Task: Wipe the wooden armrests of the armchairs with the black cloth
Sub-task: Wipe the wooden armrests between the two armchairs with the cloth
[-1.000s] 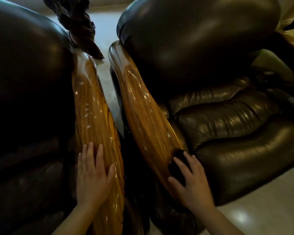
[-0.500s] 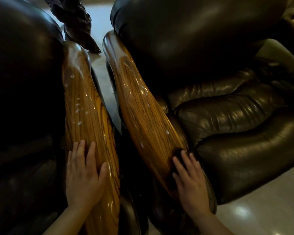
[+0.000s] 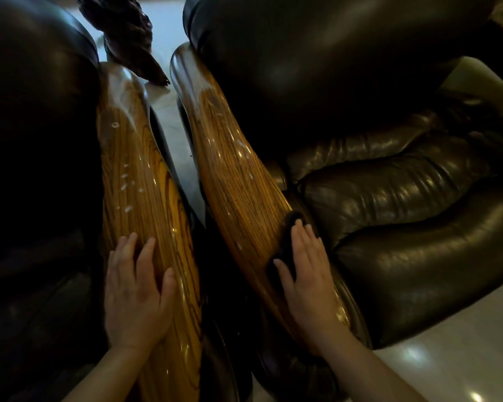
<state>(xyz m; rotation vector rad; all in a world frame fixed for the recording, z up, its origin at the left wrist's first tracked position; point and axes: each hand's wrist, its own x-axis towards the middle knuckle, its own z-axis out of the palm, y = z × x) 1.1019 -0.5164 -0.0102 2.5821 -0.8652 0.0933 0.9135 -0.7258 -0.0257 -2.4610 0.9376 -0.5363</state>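
Note:
Two glossy wooden armrests run side by side away from me. The left armrest (image 3: 140, 181) carries small white droplets along its middle. My left hand (image 3: 134, 294) lies flat on its near part, fingers apart, holding nothing. The right armrest (image 3: 233, 175) has faint wet streaks. My right hand (image 3: 305, 277) presses the black cloth (image 3: 285, 242) flat against that armrest's inner edge, beside the seat cushion. Most of the cloth is hidden under my palm; only a dark strip shows past the fingers and thumb.
Dark brown leather armchairs flank the armrests: one back (image 3: 35, 140) at left, one back and seat (image 3: 404, 198) at right. A narrow gap of pale floor (image 3: 180, 146) separates the chairs. A dark carved wooden object (image 3: 128, 39) stands beyond. Shiny floor (image 3: 462, 358) lies at lower right.
My right hand with the cloth has slid a little farther up the right armrest's inner edge. My left hand stays on the left armrest. The camera has shifted slightly.

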